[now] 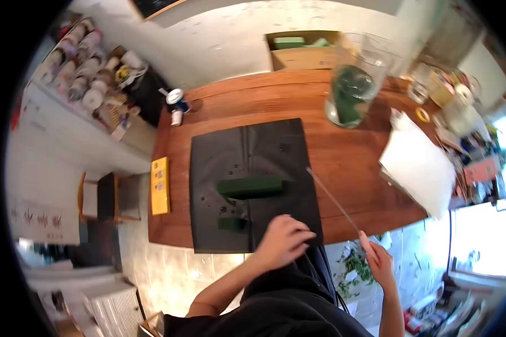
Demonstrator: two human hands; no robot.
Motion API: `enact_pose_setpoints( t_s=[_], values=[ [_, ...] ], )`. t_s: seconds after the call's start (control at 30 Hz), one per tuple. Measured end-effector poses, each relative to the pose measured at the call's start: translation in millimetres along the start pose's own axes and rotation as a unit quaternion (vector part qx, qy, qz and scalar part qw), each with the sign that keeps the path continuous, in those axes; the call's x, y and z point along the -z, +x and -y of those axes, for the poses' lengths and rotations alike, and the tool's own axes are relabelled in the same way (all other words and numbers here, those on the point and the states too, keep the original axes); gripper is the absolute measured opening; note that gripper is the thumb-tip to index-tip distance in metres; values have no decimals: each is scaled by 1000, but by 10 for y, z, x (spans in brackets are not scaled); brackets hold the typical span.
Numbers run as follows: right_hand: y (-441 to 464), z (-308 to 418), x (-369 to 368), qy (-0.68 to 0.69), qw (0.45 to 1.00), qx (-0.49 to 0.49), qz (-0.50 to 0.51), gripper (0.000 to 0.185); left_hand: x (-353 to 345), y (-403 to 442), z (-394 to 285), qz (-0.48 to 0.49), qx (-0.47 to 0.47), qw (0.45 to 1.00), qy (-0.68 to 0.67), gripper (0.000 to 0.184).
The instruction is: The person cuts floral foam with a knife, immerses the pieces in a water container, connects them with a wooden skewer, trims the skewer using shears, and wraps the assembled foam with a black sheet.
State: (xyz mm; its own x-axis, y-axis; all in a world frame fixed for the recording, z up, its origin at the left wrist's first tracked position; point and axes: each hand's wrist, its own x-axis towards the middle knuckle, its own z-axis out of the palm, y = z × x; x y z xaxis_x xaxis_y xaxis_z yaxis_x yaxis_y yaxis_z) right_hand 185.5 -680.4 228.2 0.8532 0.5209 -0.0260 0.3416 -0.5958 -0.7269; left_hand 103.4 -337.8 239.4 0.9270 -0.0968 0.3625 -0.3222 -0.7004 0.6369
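A long dark green floral foam block [251, 187] lies across the black sheet [281, 151] on the table. Closer to me sits a small cut piece of the same foam [231, 224]. My left hand [285, 241] is over the near right part of the sheet, to the right of the small piece. Its fingers are loosely bent and partly apart, with nothing seen in them. My right hand [380, 264] grips a long thin knife [337, 203] by its pink handle, off the table's near edge. The blade points up and left, its tip beside the sheet's right edge.
Water drops dot the sheet. At the table's left edge lies a yellow box [160, 185], with a lidded cup [175, 98] behind it. A tall clear vase [351, 92] holds green foam. White paper [419, 163] covers the right side. A cardboard box [303, 58] stands at the back.
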Motion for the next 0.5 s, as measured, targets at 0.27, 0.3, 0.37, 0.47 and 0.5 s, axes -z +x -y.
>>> enact_pose_setpoints(
  t_s=[0.27, 0.3, 0.37, 0.47, 0.5],
  values=[
    [-1998, 1233, 380, -19, 966, -250, -60, 34, -1442, 114, -1630, 134, -405, 903, -47, 41],
    [-2293, 1264, 406, -16, 960, -265, -85, 37, -1573, 47, -1828, 154, -443, 881, -68, 39],
    [-2846, 1279, 483, -8, 948, -291, -130, 43, -1842, -30, -2202, 192, -511, 831, -104, 35],
    [-3806, 1146, 664, -61, 913, -352, -198, 36, -2324, -125, -2734, 263, -526, 794, -156, 22],
    [-4129, 1085, 744, -78, 898, -379, -207, 34, -2523, -132, -2921, 277, -527, 784, -177, 20]
  ],
)
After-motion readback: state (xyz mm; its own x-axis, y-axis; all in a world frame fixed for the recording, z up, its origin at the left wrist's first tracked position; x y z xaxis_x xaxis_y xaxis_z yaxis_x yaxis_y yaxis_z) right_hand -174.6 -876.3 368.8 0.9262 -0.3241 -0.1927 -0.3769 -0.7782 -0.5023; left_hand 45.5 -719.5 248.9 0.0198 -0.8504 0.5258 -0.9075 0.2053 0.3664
